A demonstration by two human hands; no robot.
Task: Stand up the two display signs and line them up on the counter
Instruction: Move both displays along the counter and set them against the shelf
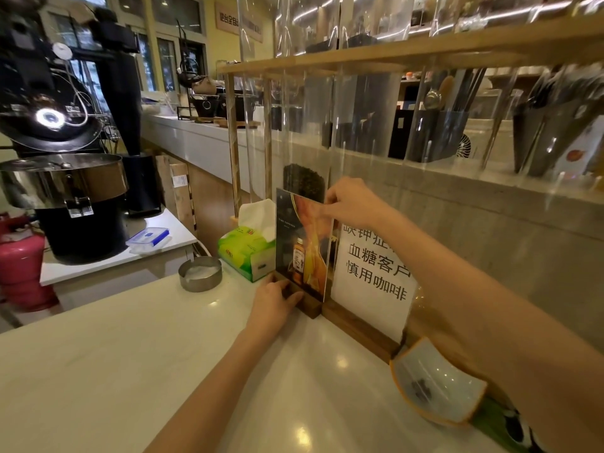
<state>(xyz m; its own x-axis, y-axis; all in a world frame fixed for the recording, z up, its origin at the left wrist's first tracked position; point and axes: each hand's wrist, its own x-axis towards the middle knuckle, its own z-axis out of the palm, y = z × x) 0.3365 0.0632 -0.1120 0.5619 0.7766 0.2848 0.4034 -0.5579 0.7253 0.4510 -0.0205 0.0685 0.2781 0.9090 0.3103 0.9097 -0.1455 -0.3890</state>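
Nearest, mid-frame, the wooden-based acrylic drink sign (302, 246) was pinched upright by right-hand fingers (330, 199); its base was gripped by left-hand fingers (287, 289).

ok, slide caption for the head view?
Left hand steadies poster sign base, right hand grips its top, beside text sign.

Two display signs standing upright, side by side, along the far edge of a pale counter (137, 371), against the wall behind it. Left one, a picture sign (302, 246): clear panel with a dark poster showing a small bottle amid orange swirls, slotted into a short dark wooden base, pinched at the top right corner and steadied at the base. Right one, a text sign (372, 273): white sheet with large black Chinese characters, set in a longer dark wooden base. The two bases touching end to end, roughly in one line.
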